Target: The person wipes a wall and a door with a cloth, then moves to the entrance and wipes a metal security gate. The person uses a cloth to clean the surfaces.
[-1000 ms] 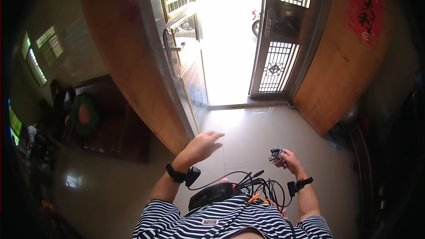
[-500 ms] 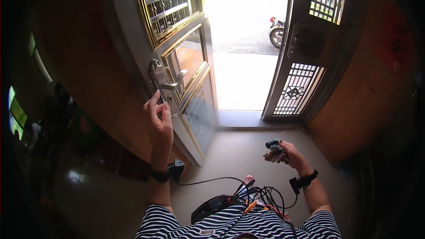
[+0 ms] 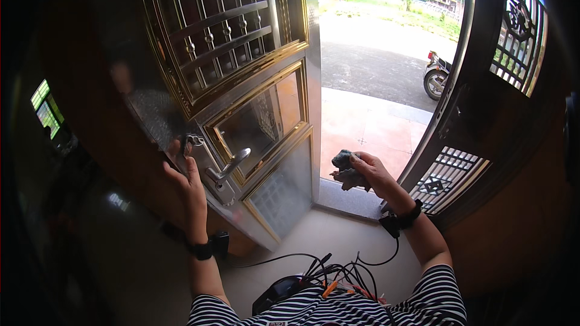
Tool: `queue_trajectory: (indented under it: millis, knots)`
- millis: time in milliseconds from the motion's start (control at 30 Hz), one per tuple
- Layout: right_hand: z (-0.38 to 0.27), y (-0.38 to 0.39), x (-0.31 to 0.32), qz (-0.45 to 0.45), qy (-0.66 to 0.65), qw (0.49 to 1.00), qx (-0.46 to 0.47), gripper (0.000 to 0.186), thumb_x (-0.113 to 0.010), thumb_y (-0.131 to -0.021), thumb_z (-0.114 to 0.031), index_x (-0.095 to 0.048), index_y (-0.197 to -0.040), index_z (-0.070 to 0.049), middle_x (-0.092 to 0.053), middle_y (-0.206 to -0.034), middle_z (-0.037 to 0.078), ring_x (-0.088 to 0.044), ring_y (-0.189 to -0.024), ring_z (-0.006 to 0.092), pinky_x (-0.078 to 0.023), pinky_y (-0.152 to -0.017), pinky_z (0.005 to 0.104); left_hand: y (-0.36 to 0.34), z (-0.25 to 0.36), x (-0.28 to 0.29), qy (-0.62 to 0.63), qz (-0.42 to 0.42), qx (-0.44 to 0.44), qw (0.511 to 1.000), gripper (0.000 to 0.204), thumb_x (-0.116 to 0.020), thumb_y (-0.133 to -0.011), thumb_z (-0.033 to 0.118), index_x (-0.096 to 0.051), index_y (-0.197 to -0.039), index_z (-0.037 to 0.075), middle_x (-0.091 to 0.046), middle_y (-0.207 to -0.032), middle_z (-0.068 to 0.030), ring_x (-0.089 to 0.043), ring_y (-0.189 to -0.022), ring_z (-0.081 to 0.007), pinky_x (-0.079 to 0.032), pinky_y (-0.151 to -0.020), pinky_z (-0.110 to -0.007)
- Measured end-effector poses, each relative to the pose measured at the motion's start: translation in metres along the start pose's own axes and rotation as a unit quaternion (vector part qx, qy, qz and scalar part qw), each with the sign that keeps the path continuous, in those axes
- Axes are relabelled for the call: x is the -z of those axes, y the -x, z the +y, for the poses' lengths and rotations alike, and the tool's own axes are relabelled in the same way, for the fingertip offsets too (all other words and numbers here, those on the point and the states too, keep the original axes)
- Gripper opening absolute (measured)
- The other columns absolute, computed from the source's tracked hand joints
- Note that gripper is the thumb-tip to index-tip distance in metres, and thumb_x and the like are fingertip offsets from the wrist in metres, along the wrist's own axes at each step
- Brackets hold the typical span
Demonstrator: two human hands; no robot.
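A metal door [image 3: 211, 102] with gold-trimmed panels stands swung inward on my left. Its face carries a lever handle [image 3: 229, 167] on a silver plate. Left of that plate, my left hand [image 3: 187, 187] rests against the door, fingers stretched upward and thumb apart, with nothing visible in it. A dark ornate lock fitting [image 3: 193, 140] sits beside the fingertips. My right hand [image 3: 376, 175] is raised in front of the doorway, closed on a crumpled grey-green rag [image 3: 347, 176]. The rag hangs loosely below the fingers, touching nothing else.
A second door leaf [image 3: 459, 151] with lattice panels is on the right. Between the leaves lies a stone threshold [image 3: 347, 202]. Outside, a motorcycle [image 3: 435, 78] is parked. Black cables [image 3: 338, 271] loop across my waist to both wrist straps.
My left hand has moved from below the lever handle to the door face on its left, fingers opening from a pinch. My right hand has risen leftward with the rag. The view has tilted up.
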State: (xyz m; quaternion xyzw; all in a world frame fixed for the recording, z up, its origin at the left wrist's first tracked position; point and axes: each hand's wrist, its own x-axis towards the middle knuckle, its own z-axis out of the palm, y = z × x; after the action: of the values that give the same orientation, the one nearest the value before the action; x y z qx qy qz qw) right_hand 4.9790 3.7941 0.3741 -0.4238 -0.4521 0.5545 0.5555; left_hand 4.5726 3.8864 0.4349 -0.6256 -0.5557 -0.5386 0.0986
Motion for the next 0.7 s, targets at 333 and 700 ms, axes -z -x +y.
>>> queue_trajectory:
  millis: [333,700]
  knots:
    - [-0.129,-0.174,-0.05,0.095,0.063,0.963,0.243,0.04,-0.059,-0.105,-0.033,-0.048,-0.127,-0.001,-0.071,-0.093,0.018,-0.074,-0.067,0.0189,-0.05,-0.043,0.0195,0.007,-0.041,-0.027,-0.089,0.08,0.117,0.986,0.057,-0.05,-0.106,0.045,-0.046,-0.135,-0.003,-0.064,-0.121,-0.0241,-0.064,-0.106,-0.0385,-0.051,-0.089,-0.045]
    - [-0.288,-0.351,-0.096,0.294,0.382,0.631,0.607,0.026,-0.061,-0.099,-0.032,-0.07,-0.112,-0.011,-0.067,-0.105,0.014,-0.056,-0.114,0.0311,-0.049,-0.094,0.0445,0.013,-0.082,-0.047,0.024,0.079,0.094,0.992,0.069,-0.045,-0.107,0.04,-0.029,-0.153,-0.009,-0.037,-0.153,-0.0316,-0.041,-0.139,-0.0419,-0.03,-0.116,-0.044]
